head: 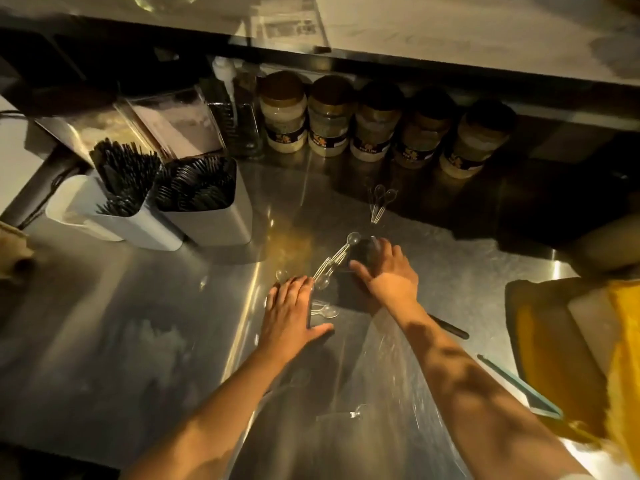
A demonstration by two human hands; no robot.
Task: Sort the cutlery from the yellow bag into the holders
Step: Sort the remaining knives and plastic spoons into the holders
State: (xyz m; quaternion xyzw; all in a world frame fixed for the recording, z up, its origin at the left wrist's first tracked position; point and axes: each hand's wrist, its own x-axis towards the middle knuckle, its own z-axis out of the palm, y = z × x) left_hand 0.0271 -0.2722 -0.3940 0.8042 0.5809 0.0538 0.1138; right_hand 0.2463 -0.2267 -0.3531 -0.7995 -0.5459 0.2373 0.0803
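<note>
A: Largest item first: the steel counter [138,341] fills most of the frame. What stands on it?

B: The white holders [207,223] at centre left, packed with black cutlery [197,185]. The yellow bag [616,358] lies at the right edge, well apart from them. A row of jars [374,129] lines the top centre.

A: The hands?

B: The left hand [291,310] lies flat on the counter at frame centre, fingers straight and released, fingertips touching loose clear spoons [332,261]. The right hand [388,271], just right of it, covers a dark bundle [363,254]; whether the fingers grasp it or only press on it cannot be told, and what the bundle is cannot be told in this light.

A: Remaining items?

B: A small group of clear spoons [379,202] sits above centre, and a single spoon [360,412] lies at lower centre.

A: Failure risks?

B: Probably three. Clear plastic on reflective steel in dim light is easily overlooked, so scattered pieces may be missed. A flat-hand sweep may push spoons further apart. The holders look full, so added pieces may tip out
</note>
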